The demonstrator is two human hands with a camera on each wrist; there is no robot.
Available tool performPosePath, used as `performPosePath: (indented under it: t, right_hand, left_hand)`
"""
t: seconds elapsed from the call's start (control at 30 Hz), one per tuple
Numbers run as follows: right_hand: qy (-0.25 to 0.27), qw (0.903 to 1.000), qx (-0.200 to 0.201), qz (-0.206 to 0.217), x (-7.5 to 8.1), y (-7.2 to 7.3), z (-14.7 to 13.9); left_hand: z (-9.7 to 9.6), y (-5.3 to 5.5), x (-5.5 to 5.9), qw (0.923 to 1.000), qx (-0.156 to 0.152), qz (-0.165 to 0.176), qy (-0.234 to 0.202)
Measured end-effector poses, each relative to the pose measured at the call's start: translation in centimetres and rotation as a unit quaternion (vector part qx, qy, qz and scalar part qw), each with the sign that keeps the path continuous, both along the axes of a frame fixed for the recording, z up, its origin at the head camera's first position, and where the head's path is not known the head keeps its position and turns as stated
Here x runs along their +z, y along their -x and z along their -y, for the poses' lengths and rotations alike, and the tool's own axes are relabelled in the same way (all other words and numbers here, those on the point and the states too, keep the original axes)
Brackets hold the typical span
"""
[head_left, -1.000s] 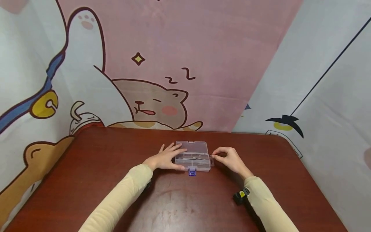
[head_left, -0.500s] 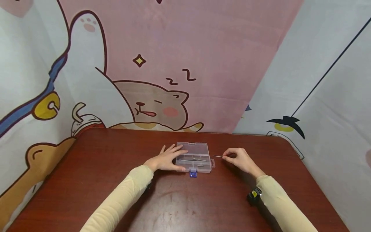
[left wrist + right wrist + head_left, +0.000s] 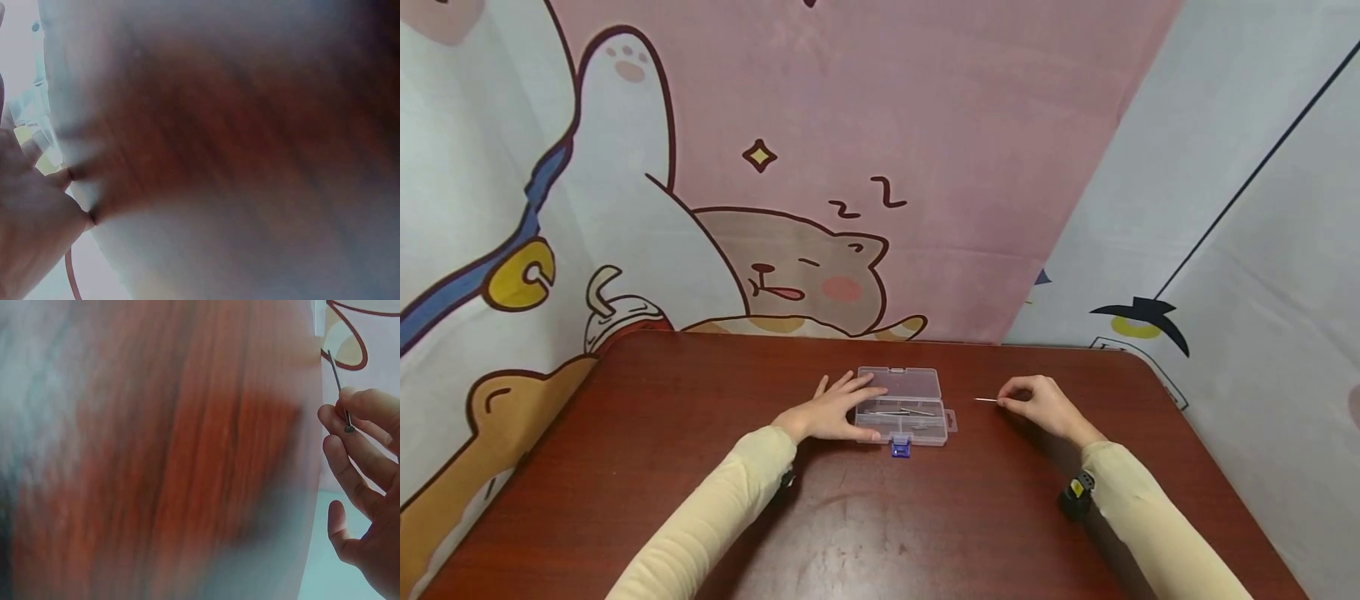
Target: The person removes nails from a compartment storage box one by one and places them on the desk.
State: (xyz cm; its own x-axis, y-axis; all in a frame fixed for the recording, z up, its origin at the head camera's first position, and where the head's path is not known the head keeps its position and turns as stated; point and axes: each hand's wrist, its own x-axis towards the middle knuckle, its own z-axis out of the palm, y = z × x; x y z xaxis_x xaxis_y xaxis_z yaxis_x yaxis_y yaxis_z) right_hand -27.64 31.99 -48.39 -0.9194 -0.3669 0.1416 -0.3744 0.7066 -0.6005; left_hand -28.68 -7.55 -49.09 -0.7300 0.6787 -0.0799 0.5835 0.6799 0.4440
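In the head view a clear plastic box [image 3: 916, 441] with compartments lies on the table, its lid [image 3: 910, 383] folded back away from the person. Several thin metal nails [image 3: 917, 412] are inside it. My left hand [image 3: 823, 417] rests over the box's left side with fingers spread straight, the thumb along the near edge. To the right of the box, my right hand [image 3: 1043, 407] pinches a nail [image 3: 336, 374] between thumb and fingers. Its shaft points left toward the box; the flat head shows below the fingertips in the right wrist view.
A blue latch [image 3: 900, 448] hangs off the box's front edge, and a clear hanging tab [image 3: 952, 421] sticks out on its right. The reddish-brown table [image 3: 865, 517] ends at a cartoon-printed cloth [image 3: 955, 167] behind.
My right hand has drawn the nail out rightward, from the box's right edge to well apart from it. The left hand has stayed on the box.
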Motion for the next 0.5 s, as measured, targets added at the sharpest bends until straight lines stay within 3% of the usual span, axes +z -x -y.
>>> performPosePath:
  t: [0.5]
  right_hand:
    - [-0.007,0.9996,-0.027,-0.007,-0.2,0.3,-1.6]
  left_hand:
    - [-0.1,0.2,0.4,1.0000,-0.006,0.005,-0.001]
